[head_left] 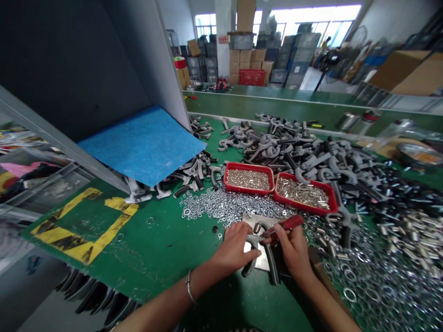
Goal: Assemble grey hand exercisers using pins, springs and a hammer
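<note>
My left hand (234,248) is closed on a grey and black curved metal handle part (258,251) that lies over a small metal plate (254,220) on the green table. Close beside it, my right hand (293,249) grips a red-handled tool (287,224), a screwdriver by the look of it, with its tip pointing left at the part's top. A silver bracelet (188,286) circles my left wrist.
Two red trays, a left one (248,179) and a right one (304,192), hold small fasteners just beyond my hands. Loose washers (221,205) spread over the table (155,258), and a big heap of handle parts (311,152) fills the right. A blue mat (141,145) and yellow-black tape (83,230) lie left.
</note>
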`<state>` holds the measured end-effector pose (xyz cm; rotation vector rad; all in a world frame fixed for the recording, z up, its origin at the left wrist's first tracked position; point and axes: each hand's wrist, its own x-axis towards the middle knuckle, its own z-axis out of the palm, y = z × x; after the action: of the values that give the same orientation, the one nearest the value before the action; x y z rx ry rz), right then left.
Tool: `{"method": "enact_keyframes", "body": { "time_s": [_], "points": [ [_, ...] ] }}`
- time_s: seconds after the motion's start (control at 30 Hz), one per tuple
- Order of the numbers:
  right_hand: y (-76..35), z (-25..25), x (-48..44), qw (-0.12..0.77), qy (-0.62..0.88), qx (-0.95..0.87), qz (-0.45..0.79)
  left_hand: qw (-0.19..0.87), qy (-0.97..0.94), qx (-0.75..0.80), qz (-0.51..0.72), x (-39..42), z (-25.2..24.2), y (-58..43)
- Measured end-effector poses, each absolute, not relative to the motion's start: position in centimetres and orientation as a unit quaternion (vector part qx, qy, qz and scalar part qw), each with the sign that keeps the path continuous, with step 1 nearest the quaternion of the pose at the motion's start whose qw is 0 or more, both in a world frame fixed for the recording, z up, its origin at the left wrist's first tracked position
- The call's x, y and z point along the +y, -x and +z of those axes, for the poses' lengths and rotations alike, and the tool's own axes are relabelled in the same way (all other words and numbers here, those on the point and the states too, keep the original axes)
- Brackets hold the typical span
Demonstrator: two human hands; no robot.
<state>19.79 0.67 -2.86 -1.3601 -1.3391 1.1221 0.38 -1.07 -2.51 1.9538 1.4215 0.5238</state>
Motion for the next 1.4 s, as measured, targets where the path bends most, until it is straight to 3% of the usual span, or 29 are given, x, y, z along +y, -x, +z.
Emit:
{"method": "enact_keyframes", "body": {
  "time_s": [0.2, 0.37, 0.47, 0.53, 0.67, 0.73, 0.93, 1.4],
  "points": [
    [-19.8, -2.7, -0.2, 0.417, 0.578, -0.567, 0.413, 0.327, -0.750, 0.537, 0.206, -1.1, -2.5, -0.4],
    [-18.8, -1.7, 0.4, 0.301, 0.605, -0.707, 0.210, 0.318, -0.754, 0.537, 0.203, -1.1, -2.7, -0.5],
    [-18.1, 0.5, 1.7, 0.282, 0.569, -0.754, 0.166, 0.314, -0.748, 0.551, 0.196, -1.2, -2.4, -0.6],
    [-17.9, 1.7, 2.2, 0.304, 0.553, -0.747, 0.212, 0.314, -0.744, 0.559, 0.187, -1.3, -2.1, -0.8],
    [-18.7, 1.5, 2.4, 0.431, 0.472, -0.536, 0.551, 0.313, -0.746, 0.559, 0.182, -1.3, -1.9, -0.8],
    [-19.3, 0.3, 2.3, 0.459, 0.452, -0.450, 0.619, 0.315, -0.746, 0.556, 0.188, -1.2, -2.0, -0.8],
    [-19.9, -2.2, 1.2, 0.454, 0.505, -0.501, 0.537, 0.318, -0.742, 0.555, 0.201, -1.2, -2.4, -0.7],
    [-19.8, -2.3, 0.3, 0.388, 0.563, -0.587, 0.434, 0.324, -0.747, 0.548, 0.192, -1.1, -2.2, -0.6]
  ]
}}
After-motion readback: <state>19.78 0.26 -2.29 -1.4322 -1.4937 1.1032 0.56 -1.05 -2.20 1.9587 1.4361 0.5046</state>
